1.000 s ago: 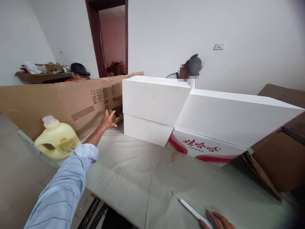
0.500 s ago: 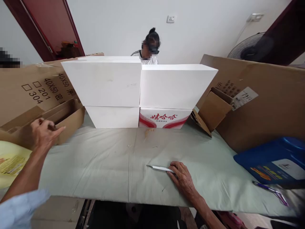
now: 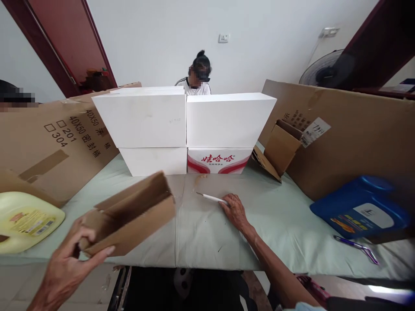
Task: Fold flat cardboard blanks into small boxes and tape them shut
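My left hand (image 3: 76,246) grips the near end of a long, narrow brown cardboard box (image 3: 139,226), thumb on its side wall. The box is open on top, tilted, and held over the near left part of the table. My right hand (image 3: 235,211) rests on the cloth right of centre, closed round the white handle of a craft knife (image 3: 212,198). The knife's thin blade points left. Behind the knife stand stacked white boxes (image 3: 145,123), one of them bearing red printed characters (image 3: 218,159).
A pale yellow jug (image 3: 32,224) stands at the left edge. Large cardboard sheets (image 3: 350,142) flank both sides. At right are a small open carton (image 3: 282,147), a blue jug (image 3: 359,209) and a purple tool (image 3: 356,247). A person (image 3: 199,73) sits across the table.
My left hand has brought the cardboard box from the left side toward the middle front of the table. My right hand, with the knife, appears slightly farther forward; the view has shifted.
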Action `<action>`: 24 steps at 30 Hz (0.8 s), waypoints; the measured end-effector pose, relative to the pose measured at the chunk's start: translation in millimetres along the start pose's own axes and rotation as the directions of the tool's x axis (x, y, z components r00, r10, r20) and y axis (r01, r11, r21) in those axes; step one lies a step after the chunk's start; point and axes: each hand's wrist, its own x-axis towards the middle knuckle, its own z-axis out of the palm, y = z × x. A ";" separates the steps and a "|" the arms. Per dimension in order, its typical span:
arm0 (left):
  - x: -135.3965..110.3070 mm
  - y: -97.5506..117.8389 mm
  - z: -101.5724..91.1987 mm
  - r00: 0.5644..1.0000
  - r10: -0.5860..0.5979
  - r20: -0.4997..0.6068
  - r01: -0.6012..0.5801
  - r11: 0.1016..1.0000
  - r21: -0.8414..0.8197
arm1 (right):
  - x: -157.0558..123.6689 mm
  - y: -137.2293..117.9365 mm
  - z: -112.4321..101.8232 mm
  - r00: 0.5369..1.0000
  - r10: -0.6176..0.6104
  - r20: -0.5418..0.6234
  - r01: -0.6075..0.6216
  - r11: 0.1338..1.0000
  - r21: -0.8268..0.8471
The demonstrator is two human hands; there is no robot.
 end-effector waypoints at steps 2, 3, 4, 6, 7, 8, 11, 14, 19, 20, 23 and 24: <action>8.7 28.4 18.9 0.992 0.106 0.072 -0.103 0.994 -0.044 | -25.6 0.8 -9.1 1.000 0.013 -0.019 -0.013 1.000 -0.009; 13.6 39.4 28.0 0.981 0.142 0.134 -0.133 0.988 -0.073 | -37.5 2.1 -14.1 0.999 0.020 -0.028 -0.021 1.000 -0.015; 18.3 48.0 36.4 0.965 0.167 0.202 -0.148 0.983 -0.108 | -48.2 3.8 -19.1 0.999 0.026 -0.036 -0.026 0.999 -0.019; 25.6 58.5 50.6 0.933 0.187 0.307 -0.141 0.976 -0.165 | -64.2 7.1 -27.4 0.998 0.030 -0.047 -0.031 0.999 -0.021; 28.1 61.0 55.8 0.920 0.191 0.343 -0.132 0.973 -0.188 | -69.3 8.0 -30.6 0.998 0.031 -0.051 -0.032 0.999 -0.018; 29.9 62.3 59.7 0.907 0.196 0.372 -0.124 0.970 -0.207 | -72.6 7.7 -33.3 0.998 0.033 -0.057 -0.033 0.999 -0.011; 33.3 62.7 63.2 0.864 0.216 0.456 -0.122 0.966 -0.227 | -71.6 -5.4 -41.5 0.996 0.036 -0.083 -0.034 0.999 0.019; 38.3 64.2 58.0 0.834 0.219 0.507 -0.131 0.970 -0.204 | -57.4 -43.6 -57.2 0.990 0.056 -0.130 -0.030 0.980 0.195; 55.2 75.5 46.7 0.794 0.184 0.579 -0.096 0.979 -0.179 | -22.2 -128.3 -91.0 0.994 -0.092 -0.059 0.110 0.832 0.544; 58.2 77.8 45.2 0.792 0.184 0.582 -0.093 0.979 -0.184 | -16.0 -140.2 -94.9 0.989 -0.145 -0.027 0.134 0.813 0.567; 61.3 81.7 42.5 0.805 0.191 0.562 -0.088 0.975 -0.205 | -1.8 -158.3 -98.3 0.973 -0.223 0.059 0.142 0.783 0.606; 59.9 81.9 41.8 0.813 0.194 0.550 -0.089 0.973 -0.212 | 1.5 -159.1 -97.6 0.971 -0.223 0.085 0.124 0.776 0.618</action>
